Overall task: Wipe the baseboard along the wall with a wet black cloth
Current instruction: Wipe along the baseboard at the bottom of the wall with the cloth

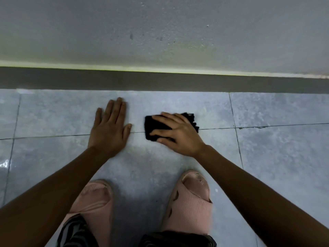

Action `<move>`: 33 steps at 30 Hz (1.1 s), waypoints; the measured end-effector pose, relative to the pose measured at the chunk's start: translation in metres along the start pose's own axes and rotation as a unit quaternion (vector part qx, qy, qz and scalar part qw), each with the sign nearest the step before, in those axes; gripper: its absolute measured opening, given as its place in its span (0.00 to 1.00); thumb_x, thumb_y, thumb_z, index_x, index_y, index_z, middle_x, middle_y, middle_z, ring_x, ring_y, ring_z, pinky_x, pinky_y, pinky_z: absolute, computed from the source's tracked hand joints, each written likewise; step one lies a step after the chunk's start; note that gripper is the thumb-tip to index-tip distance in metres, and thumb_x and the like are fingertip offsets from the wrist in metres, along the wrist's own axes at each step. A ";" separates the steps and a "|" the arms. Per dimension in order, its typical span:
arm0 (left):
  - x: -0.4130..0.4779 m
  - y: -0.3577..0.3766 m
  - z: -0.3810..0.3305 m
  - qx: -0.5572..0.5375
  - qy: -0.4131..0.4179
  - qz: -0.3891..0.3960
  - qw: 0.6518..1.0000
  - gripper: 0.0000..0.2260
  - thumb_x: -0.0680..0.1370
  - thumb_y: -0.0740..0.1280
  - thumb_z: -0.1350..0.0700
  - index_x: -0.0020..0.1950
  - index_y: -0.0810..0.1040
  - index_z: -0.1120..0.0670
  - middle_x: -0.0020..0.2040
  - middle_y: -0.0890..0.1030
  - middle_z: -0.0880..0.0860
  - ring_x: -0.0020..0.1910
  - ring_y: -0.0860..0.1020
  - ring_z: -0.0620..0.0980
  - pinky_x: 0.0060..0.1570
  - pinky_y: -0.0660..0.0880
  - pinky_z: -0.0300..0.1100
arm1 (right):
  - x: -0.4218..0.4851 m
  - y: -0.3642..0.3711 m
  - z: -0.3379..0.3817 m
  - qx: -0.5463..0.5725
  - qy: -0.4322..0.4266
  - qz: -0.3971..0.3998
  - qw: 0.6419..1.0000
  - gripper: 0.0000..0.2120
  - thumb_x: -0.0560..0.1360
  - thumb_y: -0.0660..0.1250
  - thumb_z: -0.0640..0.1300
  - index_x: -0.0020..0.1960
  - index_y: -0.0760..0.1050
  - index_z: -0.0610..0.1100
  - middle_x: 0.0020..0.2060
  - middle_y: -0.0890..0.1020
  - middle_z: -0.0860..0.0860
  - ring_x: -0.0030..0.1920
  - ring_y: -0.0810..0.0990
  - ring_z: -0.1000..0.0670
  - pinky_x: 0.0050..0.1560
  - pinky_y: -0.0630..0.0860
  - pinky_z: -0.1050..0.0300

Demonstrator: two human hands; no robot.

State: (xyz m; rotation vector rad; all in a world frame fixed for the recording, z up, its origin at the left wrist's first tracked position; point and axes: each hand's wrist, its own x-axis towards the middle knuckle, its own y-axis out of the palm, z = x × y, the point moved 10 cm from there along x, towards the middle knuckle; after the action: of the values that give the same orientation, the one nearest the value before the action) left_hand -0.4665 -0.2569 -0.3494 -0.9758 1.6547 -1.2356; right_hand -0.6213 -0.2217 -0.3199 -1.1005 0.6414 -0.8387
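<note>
Baseboard (pixel 160 82) sits far, untouched; your right grip (pixel 179 136) presses the cloth (pixel 153 125) on the floor (pixel 267 148), fingers spread, left grip (pixel 108 132) released flat. Next, carry cloth to it.

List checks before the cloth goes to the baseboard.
1. Right hand on cloth: ok, fingers spread over it.
2. Cloth touching baseboard: not ok, it lies on the floor, apart from the strip.
3. Left hand braced: ok, flat on the floor.
4. Way from cloth to baseboard: ok, only bare tile between.
5. Cloth wet: cannot tell.
</note>
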 end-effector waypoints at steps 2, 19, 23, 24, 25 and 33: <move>-0.001 -0.001 -0.002 0.001 -0.001 0.000 1.000 0.31 0.78 0.41 0.42 0.77 0.46 0.58 0.78 0.48 0.57 0.76 0.47 0.55 0.73 0.47 0.55 | -0.026 -0.005 -0.016 0.006 -0.012 0.004 1.000 0.13 0.77 0.62 0.53 0.57 0.81 0.55 0.68 0.74 0.49 0.69 0.70 0.44 0.66 0.64 0.45; 0.001 0.005 0.004 0.024 0.025 0.038 0.999 0.33 0.78 0.36 0.39 0.76 0.41 0.59 0.78 0.44 0.60 0.76 0.43 0.59 0.72 0.44 0.58 | -0.063 -0.028 -0.083 -0.028 0.090 -0.068 0.993 0.15 0.77 0.61 0.50 0.58 0.81 0.48 0.67 0.75 0.43 0.66 0.72 0.38 0.64 0.67 0.41; 0.004 0.007 0.002 0.024 0.023 0.046 0.998 0.32 0.77 0.36 0.40 0.75 0.38 0.58 0.77 0.41 0.59 0.76 0.40 0.58 0.72 0.41 0.57 | -0.074 -0.049 -0.137 -0.031 0.293 -0.143 0.945 0.21 0.76 0.56 0.54 0.62 0.79 0.49 0.68 0.73 0.44 0.65 0.71 0.37 0.63 0.69 0.39; 0.004 0.006 0.002 0.025 0.022 0.034 0.999 0.31 0.78 0.36 0.40 0.75 0.38 0.58 0.77 0.41 0.59 0.76 0.40 0.58 0.72 0.41 0.56 | -0.069 -0.049 -0.140 -0.028 0.345 -0.153 0.926 0.22 0.76 0.55 0.55 0.63 0.78 0.51 0.70 0.72 0.46 0.67 0.69 0.38 0.64 0.67 0.40; 0.004 0.006 0.002 0.027 0.023 0.026 0.999 0.31 0.78 0.35 0.40 0.75 0.38 0.57 0.77 0.42 0.59 0.76 0.41 0.58 0.71 0.40 0.56 | -0.058 -0.047 -0.136 -0.027 0.370 -0.154 0.916 0.22 0.76 0.55 0.56 0.64 0.77 0.52 0.70 0.71 0.47 0.67 0.68 0.38 0.63 0.66 0.41; 0.001 0.004 0.015 -0.018 0.005 -0.013 1.000 0.30 0.78 0.39 0.42 0.76 0.43 0.58 0.77 0.45 0.57 0.76 0.42 0.53 0.73 0.40 0.52 | 0.016 0.002 -0.021 -0.036 0.073 -0.082 0.993 0.15 0.78 0.60 0.51 0.61 0.79 0.55 0.67 0.75 0.49 0.65 0.73 0.41 0.59 0.67 0.45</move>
State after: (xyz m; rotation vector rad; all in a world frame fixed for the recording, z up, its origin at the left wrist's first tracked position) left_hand -0.4533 -0.2617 -0.3559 -1.0171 1.6819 -1.2329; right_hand -0.6286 -0.2446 -0.3295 -1.1758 0.7153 -1.0516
